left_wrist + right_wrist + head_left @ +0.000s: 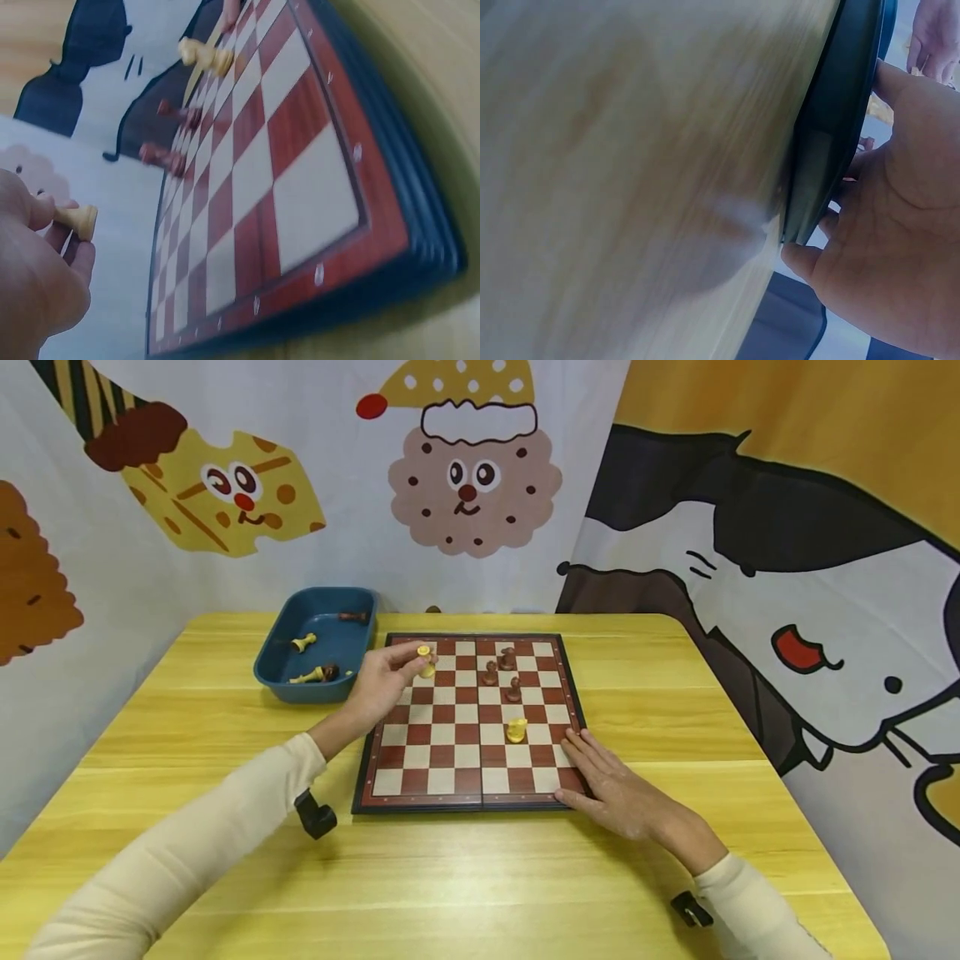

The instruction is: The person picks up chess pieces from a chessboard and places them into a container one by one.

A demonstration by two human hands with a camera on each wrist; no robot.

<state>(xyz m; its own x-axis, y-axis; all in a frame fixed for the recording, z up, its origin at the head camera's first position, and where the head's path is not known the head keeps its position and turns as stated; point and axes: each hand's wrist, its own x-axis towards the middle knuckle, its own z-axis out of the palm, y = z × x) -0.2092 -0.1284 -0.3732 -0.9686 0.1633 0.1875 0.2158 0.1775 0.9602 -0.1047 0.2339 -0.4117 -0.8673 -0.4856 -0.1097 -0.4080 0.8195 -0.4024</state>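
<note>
My left hand [386, 681] pinches a yellow chess piece [426, 662] between thumb and fingers over the far left part of the chessboard [453, 713]. In the left wrist view the base of this yellow chess piece [84, 221] points toward the board, apart from it. My right hand [622, 789] rests with straight fingers on the board's near right edge. A yellow knight [516, 731] stands on the right half. Beyond it stand three dark brown pieces: one [513, 690] nearest the knight, another [490, 673] to its left, and a third [507, 658] farthest back.
Left of the board, a blue plastic tray [272, 682] holds several yellow and brown chess pieces lying on their sides. Both the tray and board are on a wooden table [480, 885]. A cartoon-printed cloth [330, 568] hangs behind the table.
</note>
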